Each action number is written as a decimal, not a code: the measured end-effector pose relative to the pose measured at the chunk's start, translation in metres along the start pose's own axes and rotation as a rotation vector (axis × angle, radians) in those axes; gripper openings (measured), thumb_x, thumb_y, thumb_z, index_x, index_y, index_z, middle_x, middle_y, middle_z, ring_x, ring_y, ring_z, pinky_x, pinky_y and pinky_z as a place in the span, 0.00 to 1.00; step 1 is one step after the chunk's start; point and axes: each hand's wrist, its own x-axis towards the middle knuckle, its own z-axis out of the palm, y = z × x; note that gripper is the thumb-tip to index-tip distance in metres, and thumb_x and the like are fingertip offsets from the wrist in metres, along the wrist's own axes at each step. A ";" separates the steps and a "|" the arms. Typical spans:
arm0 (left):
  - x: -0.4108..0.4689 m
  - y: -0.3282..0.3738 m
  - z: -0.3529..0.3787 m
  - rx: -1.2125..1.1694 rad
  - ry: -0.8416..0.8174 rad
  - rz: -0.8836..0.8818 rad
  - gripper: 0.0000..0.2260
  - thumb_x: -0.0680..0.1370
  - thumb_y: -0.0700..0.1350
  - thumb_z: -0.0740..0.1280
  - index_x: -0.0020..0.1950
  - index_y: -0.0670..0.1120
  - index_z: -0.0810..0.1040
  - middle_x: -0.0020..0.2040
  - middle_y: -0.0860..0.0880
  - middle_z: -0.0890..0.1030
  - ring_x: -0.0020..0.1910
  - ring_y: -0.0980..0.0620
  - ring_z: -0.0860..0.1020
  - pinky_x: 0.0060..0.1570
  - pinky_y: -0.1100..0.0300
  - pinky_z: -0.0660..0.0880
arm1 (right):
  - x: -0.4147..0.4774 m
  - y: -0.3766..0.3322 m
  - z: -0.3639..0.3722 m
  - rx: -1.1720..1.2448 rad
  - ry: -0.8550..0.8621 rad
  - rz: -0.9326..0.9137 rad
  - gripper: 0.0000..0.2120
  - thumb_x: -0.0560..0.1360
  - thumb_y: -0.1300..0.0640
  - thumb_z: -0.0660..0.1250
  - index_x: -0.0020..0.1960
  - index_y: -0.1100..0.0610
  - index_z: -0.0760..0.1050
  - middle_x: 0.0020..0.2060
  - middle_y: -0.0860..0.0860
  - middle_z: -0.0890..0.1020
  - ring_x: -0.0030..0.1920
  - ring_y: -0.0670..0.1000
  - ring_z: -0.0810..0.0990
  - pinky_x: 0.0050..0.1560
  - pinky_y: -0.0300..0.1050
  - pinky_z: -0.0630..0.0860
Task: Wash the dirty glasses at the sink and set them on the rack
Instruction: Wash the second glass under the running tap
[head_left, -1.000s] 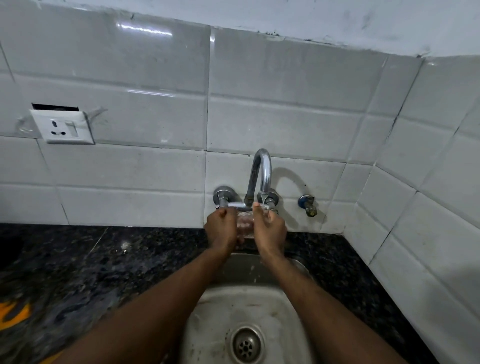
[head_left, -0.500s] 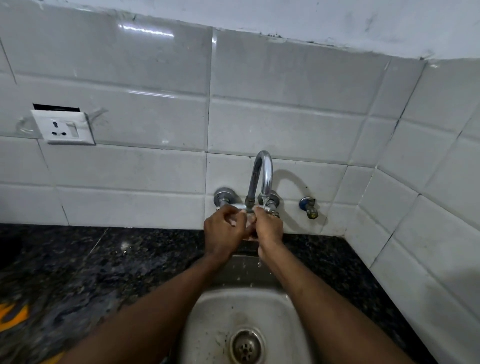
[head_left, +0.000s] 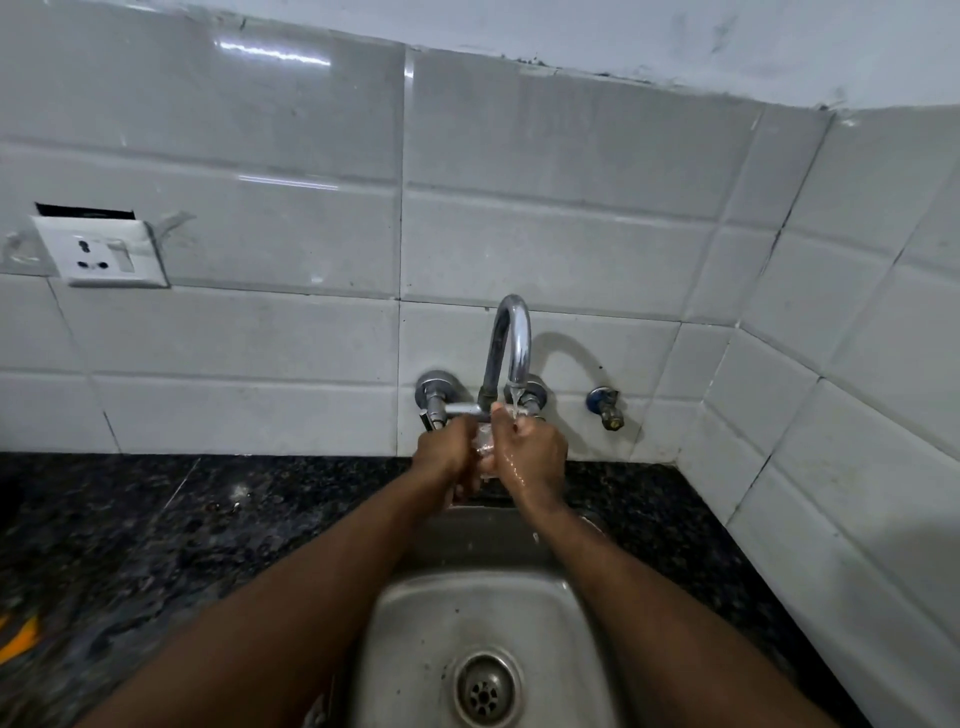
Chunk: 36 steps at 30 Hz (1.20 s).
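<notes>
Over a steel sink (head_left: 582, 613) set in a dark speckled counter (head_left: 156, 530), a person holds a clear glass (head_left: 485, 448) under a thin stream of water from a curved chrome tap (head_left: 511, 348). The glass is almost wholly hidden between the two hands, and only a pale, wet sliver of it shows, so its tilt and its rim cannot be made out. The left hand (head_left: 441, 457) is curled closed around the glass from the left, its fingers out of sight on the far side. The right hand (head_left: 535, 457) wraps it from the right, knuckles up and glistening with water, the stream landing at its upper fingers. Both forearms reach forward from the bottom corners of the frame and converge just below the spout, above the sink's rear edge. The drain (head_left: 485, 688) lies near the bottom edge, the basin's front cut off. A white wall socket (head_left: 101, 253) sits on the tiles at left.
</notes>
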 end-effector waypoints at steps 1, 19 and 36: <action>-0.002 0.001 -0.001 -0.034 -0.077 -0.049 0.15 0.80 0.55 0.62 0.49 0.44 0.80 0.35 0.44 0.81 0.27 0.50 0.73 0.27 0.60 0.67 | -0.001 0.001 -0.001 -0.024 -0.024 -0.051 0.24 0.79 0.45 0.62 0.35 0.62 0.79 0.27 0.54 0.81 0.27 0.50 0.80 0.31 0.40 0.76; -0.007 -0.006 0.011 0.176 0.319 0.472 0.12 0.79 0.46 0.65 0.39 0.43 0.80 0.35 0.46 0.82 0.33 0.50 0.77 0.35 0.61 0.71 | 0.009 -0.009 -0.003 0.167 0.017 0.242 0.20 0.79 0.48 0.62 0.38 0.61 0.80 0.34 0.53 0.83 0.32 0.50 0.80 0.34 0.42 0.75; -0.019 -0.004 0.010 0.074 0.299 0.324 0.12 0.79 0.50 0.66 0.47 0.42 0.80 0.41 0.45 0.83 0.33 0.55 0.76 0.31 0.63 0.69 | 0.002 -0.008 0.000 0.207 0.052 0.187 0.15 0.77 0.52 0.65 0.37 0.62 0.78 0.30 0.54 0.80 0.30 0.51 0.76 0.32 0.43 0.70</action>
